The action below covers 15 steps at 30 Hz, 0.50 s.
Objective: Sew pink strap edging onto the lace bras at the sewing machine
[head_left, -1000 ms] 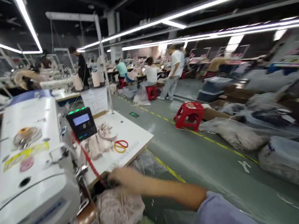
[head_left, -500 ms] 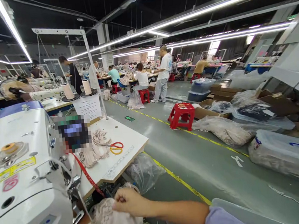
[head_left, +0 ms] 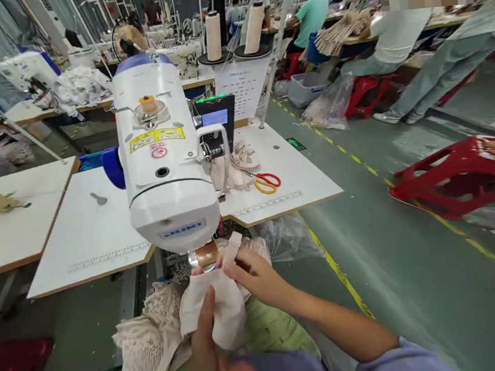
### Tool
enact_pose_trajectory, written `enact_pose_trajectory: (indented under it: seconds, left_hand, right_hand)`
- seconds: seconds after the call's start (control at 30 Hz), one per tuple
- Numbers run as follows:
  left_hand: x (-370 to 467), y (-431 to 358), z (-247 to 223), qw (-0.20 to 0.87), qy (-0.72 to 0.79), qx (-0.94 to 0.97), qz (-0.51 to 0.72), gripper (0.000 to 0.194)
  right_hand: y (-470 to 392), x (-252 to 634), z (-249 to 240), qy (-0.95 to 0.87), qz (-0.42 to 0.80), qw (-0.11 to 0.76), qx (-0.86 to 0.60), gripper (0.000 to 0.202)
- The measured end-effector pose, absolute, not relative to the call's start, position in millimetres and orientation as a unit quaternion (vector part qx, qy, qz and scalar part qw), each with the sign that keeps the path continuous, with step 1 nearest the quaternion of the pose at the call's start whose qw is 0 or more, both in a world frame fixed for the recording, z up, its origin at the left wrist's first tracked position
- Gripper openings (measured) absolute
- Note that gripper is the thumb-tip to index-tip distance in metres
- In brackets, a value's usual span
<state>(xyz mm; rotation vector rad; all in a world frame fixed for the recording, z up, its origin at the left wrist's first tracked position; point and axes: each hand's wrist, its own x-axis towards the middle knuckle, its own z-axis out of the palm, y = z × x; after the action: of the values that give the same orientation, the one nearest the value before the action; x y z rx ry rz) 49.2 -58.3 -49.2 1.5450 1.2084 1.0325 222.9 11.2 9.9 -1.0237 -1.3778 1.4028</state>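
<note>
A pale beige padded garment, apparently a bra [head_left: 213,305], lies below the sewing machine head. My left hand [head_left: 210,346] has its thumb over the cup and its fingers mostly hidden behind it. My right hand [head_left: 253,269] pinches a short beige strap [head_left: 232,249] at the garment's upper edge, close to the machine's free arm [head_left: 205,256]. More beige lace garments [head_left: 144,338] hang in a bunch at the left, over my lap. The white sewing machine [head_left: 168,181] stands directly in front of both hands.
Red-and-yellow scissors [head_left: 267,182] and a bundle of beige straps [head_left: 239,166] lie on the white table [head_left: 302,168]. Two thread cones [head_left: 213,37] stand behind. A red stool [head_left: 465,176] is on the floor at right. Co-workers sit and stand farther back.
The view has swung left and down toward the machine. My left hand has come into view at the garment. My right hand now has a strap in its fingers by the free arm.
</note>
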Motion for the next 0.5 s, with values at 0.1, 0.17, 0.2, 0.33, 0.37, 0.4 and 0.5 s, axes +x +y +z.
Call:
enact_pose_trajectory:
  seconds: [0.1, 0.17, 0.2, 0.33, 0.37, 0.4, 0.5]
  left_hand:
    - [36.9, -44.4, -29.7, 0.257, 0.499, 0.765, 0.315, 0.095]
    - [35.5, -34.0, -23.1, 0.180, 0.538, 0.790, 0.232, 0.085]
    - [36.1, -29.5, -21.7, 0.162, 0.552, 0.794, 0.197, 0.081]
    - [38.5, -21.4, -20.4, 0.121, 0.580, 0.799, 0.101, 0.068]
    - [38.1, -21.0, -19.4, 0.117, 0.581, 0.801, 0.086, 0.065]
    - [37.3, -20.7, -17.9, 0.117, 0.581, 0.802, 0.071, 0.063]
    - [33.6, -18.1, -11.8, 0.126, 0.582, 0.802, 0.043, 0.062]
  right_hand:
    - [39.6, 219.3, -0.8, -0.645, 0.384, 0.468, -0.467, 0.009]
    - [53.1, 215.0, -11.8, -0.613, 0.410, 0.474, -0.481, 0.010]
    - [57.8, 213.0, -16.9, -0.580, 0.459, 0.478, -0.473, 0.015]
    - [69.4, 209.8, -25.9, -0.457, 0.614, 0.481, -0.427, 0.018]
    - [72.3, 210.2, -25.1, -0.463, 0.609, 0.479, -0.430, 0.015]
    - [75.7, 210.8, -23.6, -0.485, 0.586, 0.478, -0.438, 0.013]
    - [87.6, 212.2, -17.5, -0.583, 0.476, 0.474, -0.456, 0.008]
